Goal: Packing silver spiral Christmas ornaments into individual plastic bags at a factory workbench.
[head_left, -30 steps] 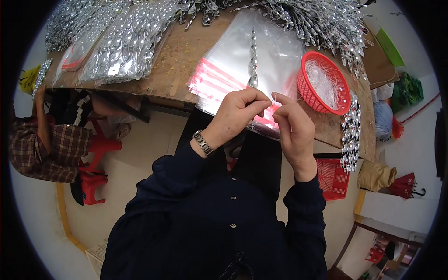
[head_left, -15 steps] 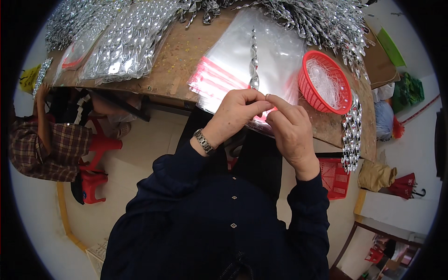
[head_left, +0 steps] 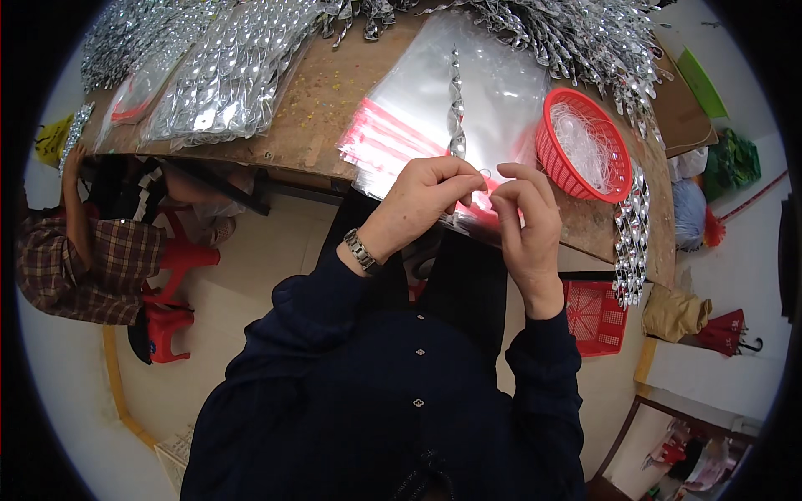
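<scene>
My left hand (head_left: 419, 199), a watch on its wrist, pinches a small thin loop (head_left: 485, 173) between thumb and forefinger; whether it is wire or thread I cannot tell. Just beyond these fingers lies a silver twisted spiral strip (head_left: 456, 108), its near end hidden behind the hand. To the right, my right hand (head_left: 531, 221) is raised with curled fingers apart and nothing visible in them. Beneath both hands is a stack of clear plastic bags (head_left: 409, 96) with pink-red edges. A red plastic basket (head_left: 547, 154) of clear threads (head_left: 585, 154) stands beside my right hand.
Silver spiral strips lie heaped (head_left: 551, 37) at the back right, and some hang (head_left: 631, 242) over the table's right edge. Bagged strips (head_left: 221, 83) lie at the left. A person in a plaid shirt (head_left: 92, 267) sits far left near red stools (head_left: 171, 330). A red crate (head_left: 595, 317) is below the table.
My right hand has come away from the left and moved slightly right, its fingers opening. The left hand keeps its pinch, and the small loop now shows at its fingertips.
</scene>
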`<action>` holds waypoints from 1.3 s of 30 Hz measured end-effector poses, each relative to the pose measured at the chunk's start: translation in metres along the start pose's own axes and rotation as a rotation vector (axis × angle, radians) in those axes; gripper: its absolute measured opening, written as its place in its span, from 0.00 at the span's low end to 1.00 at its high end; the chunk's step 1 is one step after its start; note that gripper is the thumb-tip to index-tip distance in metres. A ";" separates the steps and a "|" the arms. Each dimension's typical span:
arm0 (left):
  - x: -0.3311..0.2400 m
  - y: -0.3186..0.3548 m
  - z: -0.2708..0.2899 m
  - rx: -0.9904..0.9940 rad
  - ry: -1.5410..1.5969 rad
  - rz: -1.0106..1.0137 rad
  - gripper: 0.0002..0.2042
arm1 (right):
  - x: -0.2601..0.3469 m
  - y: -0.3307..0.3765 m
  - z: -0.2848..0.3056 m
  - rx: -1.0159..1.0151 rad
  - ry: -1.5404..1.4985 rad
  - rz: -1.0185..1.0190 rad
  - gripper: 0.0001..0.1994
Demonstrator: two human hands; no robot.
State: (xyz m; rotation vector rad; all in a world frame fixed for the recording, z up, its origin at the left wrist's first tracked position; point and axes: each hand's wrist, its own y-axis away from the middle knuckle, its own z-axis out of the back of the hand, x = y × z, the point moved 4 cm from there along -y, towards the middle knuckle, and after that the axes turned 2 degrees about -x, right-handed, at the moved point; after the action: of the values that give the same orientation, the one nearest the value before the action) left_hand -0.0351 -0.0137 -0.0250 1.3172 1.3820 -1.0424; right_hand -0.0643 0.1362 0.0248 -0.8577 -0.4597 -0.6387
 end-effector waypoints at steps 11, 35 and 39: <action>0.002 0.001 -0.003 0.070 -0.055 -0.046 0.07 | -0.017 -0.002 -0.004 -0.030 -0.127 -0.108 0.01; -0.001 0.000 -0.004 0.059 -0.003 0.007 0.07 | -0.012 0.007 0.001 -0.178 -0.227 -0.160 0.03; -0.003 0.003 -0.002 0.032 0.023 0.000 0.07 | 0.004 0.009 -0.005 -0.149 -0.092 -0.042 0.03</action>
State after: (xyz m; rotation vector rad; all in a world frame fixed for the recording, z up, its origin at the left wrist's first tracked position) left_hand -0.0321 -0.0120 -0.0217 1.3562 1.3879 -1.0561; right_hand -0.0544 0.1354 0.0198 -1.0236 -0.5186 -0.6799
